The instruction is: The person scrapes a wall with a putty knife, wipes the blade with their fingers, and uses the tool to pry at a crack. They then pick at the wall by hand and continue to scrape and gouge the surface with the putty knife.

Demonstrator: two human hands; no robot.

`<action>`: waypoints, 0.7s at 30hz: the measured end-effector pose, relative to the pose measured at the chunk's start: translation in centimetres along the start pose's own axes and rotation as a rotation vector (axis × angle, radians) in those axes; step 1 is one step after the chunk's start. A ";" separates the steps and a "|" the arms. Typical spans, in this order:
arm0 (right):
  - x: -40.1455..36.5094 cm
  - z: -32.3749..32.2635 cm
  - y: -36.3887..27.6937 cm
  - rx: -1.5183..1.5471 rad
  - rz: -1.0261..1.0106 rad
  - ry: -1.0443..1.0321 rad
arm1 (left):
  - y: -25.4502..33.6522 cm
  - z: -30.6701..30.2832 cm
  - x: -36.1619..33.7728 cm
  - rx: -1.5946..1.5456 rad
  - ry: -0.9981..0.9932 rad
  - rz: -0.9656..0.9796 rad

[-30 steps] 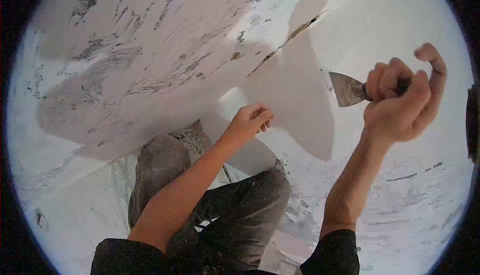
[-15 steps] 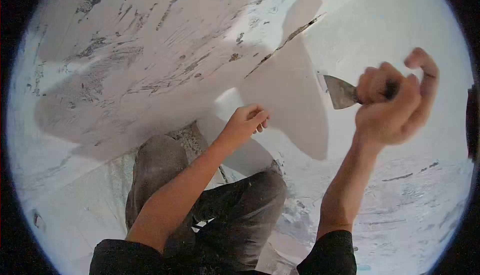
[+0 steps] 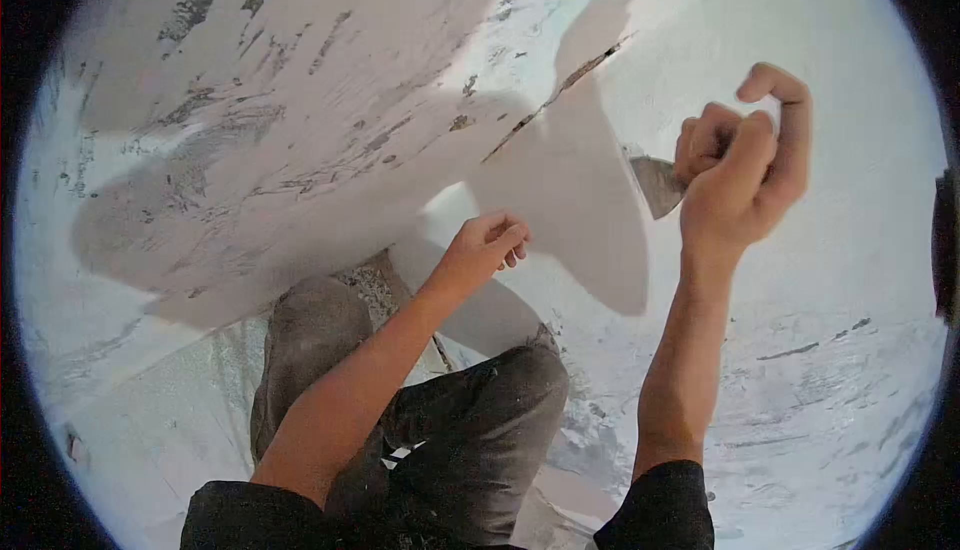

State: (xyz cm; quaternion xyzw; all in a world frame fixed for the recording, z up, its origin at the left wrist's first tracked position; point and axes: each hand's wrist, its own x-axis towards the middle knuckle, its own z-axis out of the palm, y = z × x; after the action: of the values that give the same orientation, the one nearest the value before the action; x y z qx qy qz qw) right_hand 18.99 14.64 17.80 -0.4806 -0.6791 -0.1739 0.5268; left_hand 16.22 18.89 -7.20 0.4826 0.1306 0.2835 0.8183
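Observation:
My right hand (image 3: pixel 742 172) is wrapped round a putty knife (image 3: pixel 657 188), with the index finger raised and bent away from the others. The handle is hidden inside the fist. The knife's flared metal blade points left, and its edge is at or close to the pale plastered surface (image 3: pixel 840 210); contact is hard to judge. My left hand (image 3: pixel 490 241) hovers above my knees with its fingers loosely curled in and nothing visible in them. Between and beyond both hands, a dark, ragged crack (image 3: pixel 560 93) runs diagonally through the plaster.
Dark scraped patches (image 3: pixel 195 12) mark the plaster at upper left. My bent legs (image 3: pixel 490 410) in dusty dark trousers fill the lower middle. Rough rubble-like material (image 3: pixel 372 285) shows beside my knee. A dark object (image 3: pixel 944 250) stands at the far right edge.
My right hand and the putty knife have shifted left and slightly up, and the fist has turned so less of the blade shows. My left hand has barely moved.

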 end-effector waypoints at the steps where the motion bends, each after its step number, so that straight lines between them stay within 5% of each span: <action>1: 0.0 0.0 -0.2 0.034 -0.039 0.009 | -0.2 0.0 0.1 -0.010 -0.024 0.023; 19: 0.1 -0.8 -0.1 0.122 -0.073 0.075 | 0.0 -0.3 0.1 -0.016 -0.023 0.054; 21: -0.5 -0.9 1.8 -0.040 -0.007 0.045 | 0.0 -0.2 0.1 -0.006 -0.030 0.059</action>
State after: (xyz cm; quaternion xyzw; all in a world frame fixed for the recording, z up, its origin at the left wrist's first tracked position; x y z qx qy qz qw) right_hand 20.98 14.60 17.20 -0.4845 -0.6652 -0.2001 0.5317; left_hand 16.19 19.04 -7.27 0.4879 0.1034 0.3006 0.8130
